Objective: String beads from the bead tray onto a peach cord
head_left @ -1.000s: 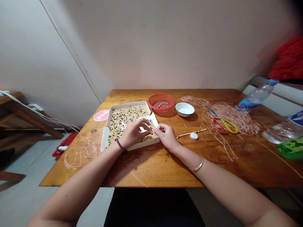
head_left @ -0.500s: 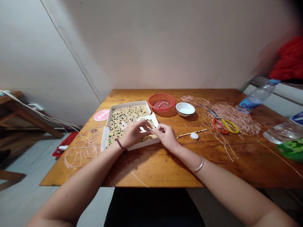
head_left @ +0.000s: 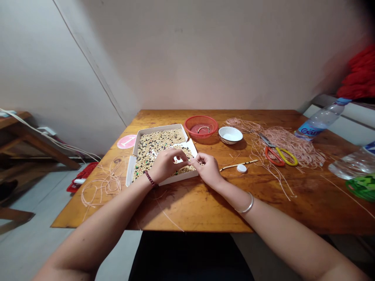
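My left hand (head_left: pixel 168 164) is over the front of a white shallow box (head_left: pixel 162 182) filled with small cream, black and green beads (head_left: pixel 158 136). Its thumb and forefinger are pinched together, and what lies between them is too small to make out. Against those fingertips, at the box's right front corner, my right hand (head_left: pixel 208 169) is closed too. A few tiny beads seem to show among its curled fingers; the rest of what it holds is hidden. Right of that hand, a finished-looking beaded cord (head_left: pixel 238 165) lies on the wooden table (head_left: pixel 202 210), beside a white round cap (head_left: pixel 241 168).
Behind the box stand a red basket (head_left: pixel 200 127) with a beaded cord inside and a white bowl (head_left: pixel 230 135). Scissors (head_left: pixel 278 151) rest on a heap of pink cord (head_left: pixel 304 146). Bottles (head_left: pixel 322 119) line the right side. Loose cords (head_left: pixel 102 185) lie at left.
Both hands stay nearly in place, with my fingertips drawn slightly closer together. The whole view has shifted a little.
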Tool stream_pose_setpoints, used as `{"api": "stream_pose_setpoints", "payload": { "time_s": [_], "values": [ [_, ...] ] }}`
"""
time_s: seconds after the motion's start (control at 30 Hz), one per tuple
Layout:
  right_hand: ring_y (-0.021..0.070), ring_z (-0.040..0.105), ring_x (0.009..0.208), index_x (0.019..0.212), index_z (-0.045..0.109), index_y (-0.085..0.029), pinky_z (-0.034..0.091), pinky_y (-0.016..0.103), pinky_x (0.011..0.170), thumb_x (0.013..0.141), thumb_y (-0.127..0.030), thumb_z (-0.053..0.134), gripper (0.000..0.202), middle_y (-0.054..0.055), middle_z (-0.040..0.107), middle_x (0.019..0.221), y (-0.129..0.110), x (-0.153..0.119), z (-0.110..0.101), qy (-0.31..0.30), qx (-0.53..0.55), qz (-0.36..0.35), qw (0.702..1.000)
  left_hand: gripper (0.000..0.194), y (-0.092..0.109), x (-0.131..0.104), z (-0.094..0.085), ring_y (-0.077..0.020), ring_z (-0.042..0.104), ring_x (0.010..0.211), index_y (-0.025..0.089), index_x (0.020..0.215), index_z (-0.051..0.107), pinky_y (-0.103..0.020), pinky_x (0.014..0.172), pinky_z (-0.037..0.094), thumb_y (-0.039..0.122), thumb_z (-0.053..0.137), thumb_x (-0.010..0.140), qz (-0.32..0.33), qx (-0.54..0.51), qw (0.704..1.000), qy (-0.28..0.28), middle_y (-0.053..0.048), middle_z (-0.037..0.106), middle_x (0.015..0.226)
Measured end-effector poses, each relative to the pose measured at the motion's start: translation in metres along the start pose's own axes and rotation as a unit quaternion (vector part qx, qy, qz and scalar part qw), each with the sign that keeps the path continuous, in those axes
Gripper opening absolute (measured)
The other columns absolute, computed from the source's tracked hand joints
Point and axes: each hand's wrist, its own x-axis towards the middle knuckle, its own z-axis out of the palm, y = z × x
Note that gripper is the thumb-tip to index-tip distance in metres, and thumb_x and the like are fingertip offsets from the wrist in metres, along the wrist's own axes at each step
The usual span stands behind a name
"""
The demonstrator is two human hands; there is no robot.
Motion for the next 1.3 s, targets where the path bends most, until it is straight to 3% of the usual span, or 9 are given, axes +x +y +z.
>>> {"api": "stream_pose_setpoints", "payload": {
  "time_s": [0.23, 0.43, 0.7, 0.93, 1.13, 1.3],
  "values": [
    [0.0094, 0.034, 0.052, 0.055, 0.043, -0.018, 0.027, 0.022, 0.051, 0.076, -0.039, 0.057, 0.032, -0.004, 0.038, 0.053, 0.000, 0.000, 0.000, -0.016, 0.008, 0.007, 1.000, 0.021, -0.003, -0.001, 0.000, -0.0097, 0.055, 0.061, 0.018, 0.073, 0.065, -0.020, 0.057, 0.042, 0.038, 0.067, 0.078, -0.006, -0.012, 1.000, -0.002, 0.001, 0.066, 0.068],
    [0.0095, 0.037, 0.052, 0.056, 0.047, -0.017, 0.027, 0.022, 0.050, 0.078, -0.038, 0.055, 0.031, -0.003, 0.043, 0.053, 0.003, -0.001, 0.004, -0.036, 0.009, 0.008, 0.999, 0.024, -0.002, -0.002, 0.001, -0.0102, 0.058, 0.059, 0.017, 0.071, 0.066, -0.020, 0.056, 0.042, 0.039, 0.067, 0.078, -0.005, -0.006, 0.999, -0.041, -0.001, 0.066, 0.066],
    [0.0096, 0.037, 0.053, 0.062, 0.046, -0.018, 0.028, 0.022, 0.051, 0.083, -0.043, 0.049, 0.032, -0.004, 0.039, 0.056, 0.011, 0.003, 0.004, -0.011, 0.074, 0.034, 0.997, 0.016, 0.000, -0.001, 0.003, -0.0108, 0.059, 0.063, 0.021, 0.088, 0.070, -0.021, 0.059, 0.043, 0.032, 0.059, 0.086, 0.007, 0.007, 0.999, -0.040, -0.001, 0.070, 0.076],
    [0.0108, 0.040, 0.054, 0.067, 0.049, -0.019, 0.030, 0.022, 0.048, 0.080, -0.060, 0.044, 0.043, -0.001, 0.044, 0.062, 0.010, 0.007, 0.004, 0.011, 0.199, 0.131, 0.971, 0.017, 0.005, 0.000, 0.001, -0.0088, 0.058, 0.063, 0.017, 0.083, 0.066, -0.017, 0.054, 0.046, 0.031, 0.058, 0.086, -0.032, -0.060, 0.998, 0.002, -0.002, 0.067, 0.076],
    [0.0102, 0.033, 0.049, 0.064, 0.050, -0.019, 0.024, 0.023, 0.044, 0.076, -0.055, 0.051, 0.038, -0.003, 0.040, 0.056, 0.018, 0.011, 0.005, 0.015, 0.190, 0.129, 0.973, 0.020, 0.006, 0.002, -0.003, -0.0098, 0.061, 0.070, 0.016, 0.086, 0.063, -0.018, 0.056, 0.050, 0.035, 0.057, 0.086, -0.093, -0.114, 0.987, 0.066, -0.003, 0.066, 0.081],
    [0.0085, 0.030, 0.046, 0.067, 0.052, -0.019, 0.020, 0.022, 0.041, 0.075, -0.056, 0.053, 0.038, -0.004, 0.039, 0.056, 0.023, 0.011, 0.006, 0.002, 0.193, 0.124, 0.973, 0.021, 0.006, 0.001, -0.003, -0.0113, 0.063, 0.074, 0.016, 0.084, 0.061, -0.020, 0.061, 0.052, 0.036, 0.058, 0.086, -0.107, -0.144, 0.978, 0.104, -0.005, 0.066, 0.083]
  ]
}}
